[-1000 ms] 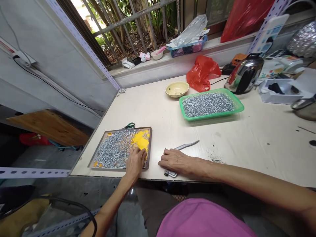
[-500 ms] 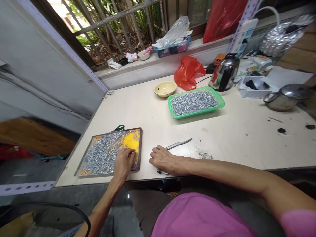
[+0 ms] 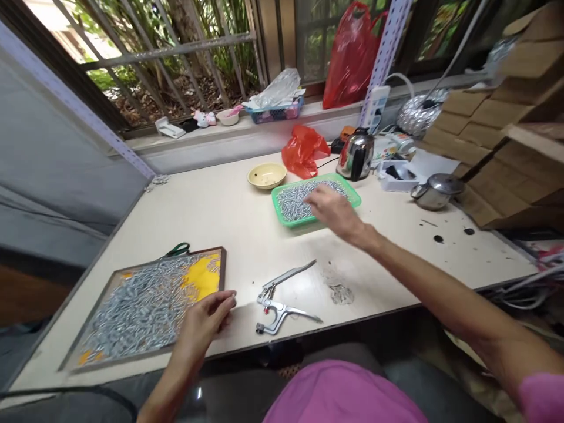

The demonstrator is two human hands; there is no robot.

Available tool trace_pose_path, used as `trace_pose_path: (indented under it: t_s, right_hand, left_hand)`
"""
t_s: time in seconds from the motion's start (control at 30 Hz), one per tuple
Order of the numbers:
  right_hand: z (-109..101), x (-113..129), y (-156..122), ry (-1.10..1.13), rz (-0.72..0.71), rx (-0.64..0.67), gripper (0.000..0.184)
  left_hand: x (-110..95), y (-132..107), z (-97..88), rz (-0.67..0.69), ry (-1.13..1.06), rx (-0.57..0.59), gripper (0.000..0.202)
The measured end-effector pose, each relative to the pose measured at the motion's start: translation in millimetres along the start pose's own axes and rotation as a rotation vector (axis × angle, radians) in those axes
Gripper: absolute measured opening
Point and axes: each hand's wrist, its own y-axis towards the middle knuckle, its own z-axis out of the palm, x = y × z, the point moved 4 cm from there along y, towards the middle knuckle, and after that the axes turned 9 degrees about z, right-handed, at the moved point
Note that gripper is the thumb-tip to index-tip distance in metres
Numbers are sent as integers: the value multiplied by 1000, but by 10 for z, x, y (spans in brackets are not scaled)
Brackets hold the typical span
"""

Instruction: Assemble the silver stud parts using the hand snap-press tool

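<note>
My left hand (image 3: pixel 202 323) is beside the right edge of a shallow tray (image 3: pixel 222 258) heaped with small silvery metal pieces (image 3: pixel 141 305) on a yellow bottom. Its thumb and forefinger pinch one small metal piece (image 3: pixel 233 294). Over the green plastic basket (image 3: pixel 286 222), full of similar silvery pieces (image 3: pixel 293 201), hangs my right hand (image 3: pixel 335 212) with its fingers curled together; what they hold, if anything, is hidden. Between the hands, hand pliers (image 3: pixel 277 311) lie on the table with their handles spread, touched by neither hand.
Dark-handled scissors (image 3: pixel 178 249) lie behind the tray. Toward the back stand a yellow bowl (image 3: pixel 267 176), a red plastic bag (image 3: pixel 304 151), an electric kettle (image 3: pixel 356 154) and a metal pot (image 3: pixel 437 191). Cardboard (image 3: pixel 520 129) rises at the right. Small scraps (image 3: pixel 341 294) lie right of the pliers.
My right hand has left the pliers and moved forward over the green basket. My left hand has come out of the tray with a small metal piece. The view has shifted right.
</note>
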Motion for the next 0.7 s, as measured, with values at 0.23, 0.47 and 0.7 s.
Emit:
trace_pose_path:
  t_s: [0.23, 0.47, 0.7]
  right_hand:
    - [337, 344, -599, 35, -230, 386, 25]
    - [940, 487, -1514, 54, -308, 652, 21]
    - [1054, 500, -1419, -4, -291, 661, 12]
  left_hand:
    - [112, -154, 400, -191, -186, 117, 43]
    - [261, -129, 571, -275, -127, 224, 45]
    - [230, -148, 606, -318, -125, 258, 49]
